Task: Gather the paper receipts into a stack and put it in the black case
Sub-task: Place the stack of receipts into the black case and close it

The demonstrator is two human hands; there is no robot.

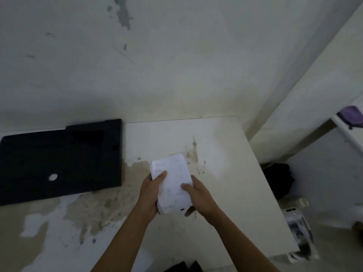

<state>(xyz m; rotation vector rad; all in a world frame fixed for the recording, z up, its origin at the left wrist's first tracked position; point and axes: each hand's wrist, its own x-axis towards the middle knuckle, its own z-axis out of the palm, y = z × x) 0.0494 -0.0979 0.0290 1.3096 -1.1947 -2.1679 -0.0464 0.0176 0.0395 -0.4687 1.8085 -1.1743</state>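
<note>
Seen from the head camera, a person stood at a worn white table (pixel 225 154) and held a stack of receipts (pixel 172 185) in both hands, lifted just above the tabletop near its middle. The left hand (pixel 151 193) clasped the stack's left edge, thumb laid over the top sheet and fingers hidden beneath. The right hand (pixel 198 195) gripped the right edge the same way, thumb pressed on the printed face and a fingertip showing under the lower corner. The top receipt faced up, its print too blurred to read. The sheets looked roughly squared, though the far edge showed a slight stagger.

The black case (pixel 59 161) lay flat on the table to the person's left, well apart from the stack, its far edge against the stained wall (pixel 176 55). A small pale round fitting (pixel 53 177) sat on its upper face. Whether the case stood open or shut could not be told from this angle.

No loose receipts were visible on the table, so the gathering appeared to be done and the step in hand seemed to be squaring the stack before moving it. To do that well, the person would probably tap the edges on the tabletop until flush, keep both thumbs pressed down so no sheet slid out, then shift the stack to one hand, freeing the other to open the case if needed. Thin paper fans easily, so a firm pinch across the middle would likely serve best during the carry.
</note>
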